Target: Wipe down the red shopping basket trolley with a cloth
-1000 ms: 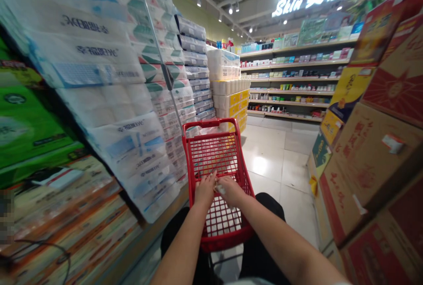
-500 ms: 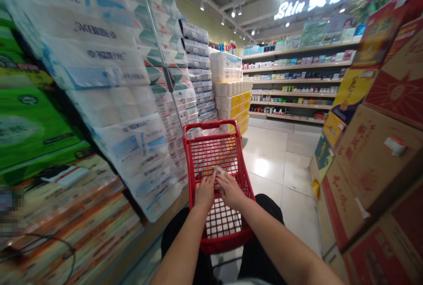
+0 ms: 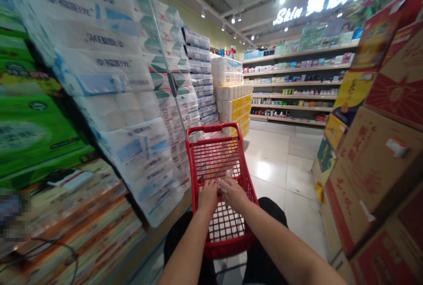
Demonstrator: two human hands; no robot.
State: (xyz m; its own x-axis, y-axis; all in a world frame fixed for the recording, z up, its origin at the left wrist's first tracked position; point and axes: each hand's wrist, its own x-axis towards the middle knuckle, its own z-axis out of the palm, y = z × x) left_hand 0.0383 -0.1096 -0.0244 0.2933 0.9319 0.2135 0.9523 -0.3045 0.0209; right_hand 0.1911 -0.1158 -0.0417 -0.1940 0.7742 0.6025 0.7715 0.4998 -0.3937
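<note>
A red plastic shopping basket with mesh sides stands in front of me, between my knees. My right hand is over its middle, the fingers closed around a crumpled whitish wipe that sticks out above and below them. Close beside it, my left hand has its fingers bent and pressed down over the middle of the basket, the fingertips by the wipe. What the left fingers grip is hidden beneath them. Through the mesh, the basket's contents cannot be made out.
Stacked toilet paper packs rise on the left behind a slanting metal pole. Green packs lie nearer. Cardboard boxes are piled on the right beside the tiled floor. Shelves of small goods stand at the back.
My right hand has curled its fingers and shifted slightly right and down, and more of the wipe shows. The left fingers are more bent. The whole view has tilted slightly up.
</note>
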